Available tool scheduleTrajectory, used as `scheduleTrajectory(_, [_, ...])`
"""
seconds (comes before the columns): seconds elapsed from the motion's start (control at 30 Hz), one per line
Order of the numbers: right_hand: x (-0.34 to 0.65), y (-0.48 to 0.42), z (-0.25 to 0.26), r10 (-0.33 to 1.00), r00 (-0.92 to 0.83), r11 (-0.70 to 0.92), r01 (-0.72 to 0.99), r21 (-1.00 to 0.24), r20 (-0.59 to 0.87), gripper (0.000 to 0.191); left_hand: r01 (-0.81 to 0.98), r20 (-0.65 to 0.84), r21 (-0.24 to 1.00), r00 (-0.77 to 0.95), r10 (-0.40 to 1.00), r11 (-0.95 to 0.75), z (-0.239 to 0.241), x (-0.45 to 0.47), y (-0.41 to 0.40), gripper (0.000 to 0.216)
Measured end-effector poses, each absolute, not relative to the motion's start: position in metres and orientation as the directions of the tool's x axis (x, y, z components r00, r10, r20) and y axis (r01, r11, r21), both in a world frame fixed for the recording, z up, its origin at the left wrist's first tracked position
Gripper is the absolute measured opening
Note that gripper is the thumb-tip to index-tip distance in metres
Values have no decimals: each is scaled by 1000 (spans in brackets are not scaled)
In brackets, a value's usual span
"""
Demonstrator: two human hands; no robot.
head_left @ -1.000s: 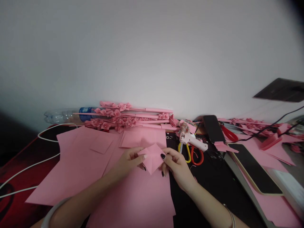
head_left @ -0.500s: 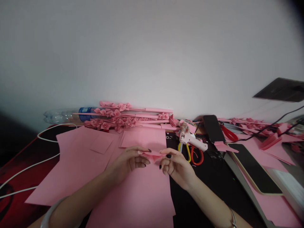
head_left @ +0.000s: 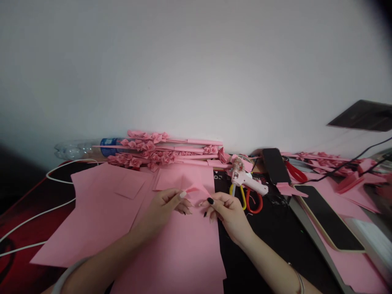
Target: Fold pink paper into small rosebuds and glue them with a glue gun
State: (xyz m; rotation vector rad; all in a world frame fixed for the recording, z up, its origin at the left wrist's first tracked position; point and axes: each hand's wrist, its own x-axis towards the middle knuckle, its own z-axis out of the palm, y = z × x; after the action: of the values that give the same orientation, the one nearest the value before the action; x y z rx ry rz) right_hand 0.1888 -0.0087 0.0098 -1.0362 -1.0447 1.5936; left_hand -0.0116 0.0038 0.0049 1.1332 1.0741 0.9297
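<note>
Both my hands hold a small folded piece of pink paper point(head_left: 196, 191) just above the table. My left hand point(head_left: 167, 205) pinches its left side with thumb and fingers. My right hand point(head_left: 226, 210), with dark nails, pinches the right side. The folded piece is tilted and seen nearly edge on. Beneath the hands lies a large pink paper sheet point(head_left: 180, 249), with more pink sheets point(head_left: 101, 204) spread to the left.
Pink paper flower stems point(head_left: 159, 151) and a plastic bottle point(head_left: 82, 149) lie along the wall. A glue gun point(head_left: 246, 179), scissors point(head_left: 245, 198), a black phone point(head_left: 274, 165) and a larger phone point(head_left: 329, 218) sit to the right. White cables point(head_left: 36, 212) run at the left.
The folded paper went from flat and facing me to tilted edge-on as both hands turned and worked it. The hands stayed in nearly the same place.
</note>
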Motion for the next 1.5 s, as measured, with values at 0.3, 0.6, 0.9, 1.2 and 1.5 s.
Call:
scheduleTrajectory(0.3, [189, -9, 5, 965, -250, -98, -57, -994, -81, 26, 147, -159, 982, 292, 943, 121, 11, -7, 2, 27])
scheduleTrajectory(0.6, [191, -16, 0, 925, -378, -56, -16, -998, -46, 31, 57, -243, 967, 476, 845, 247, 12, -5, 0, 35])
scheduleTrajectory(0.9, [194, -18, -3, 931, -364, -45, -43, -998, -26, 45, -5, -188, 977, 458, 869, 214, 10, -7, -2, 34])
scheduleTrajectory(1.2, [195, -14, -1, 915, -403, 16, -25, -1000, 25, 43, 56, -196, 980, 408, 892, 190, 9, -5, 1, 30])
scheduleTrajectory(1.5, [193, -14, 0, 926, -378, 30, 71, -997, 1, 32, -47, -251, 951, 454, 855, 305, 8, -9, 3, 32])
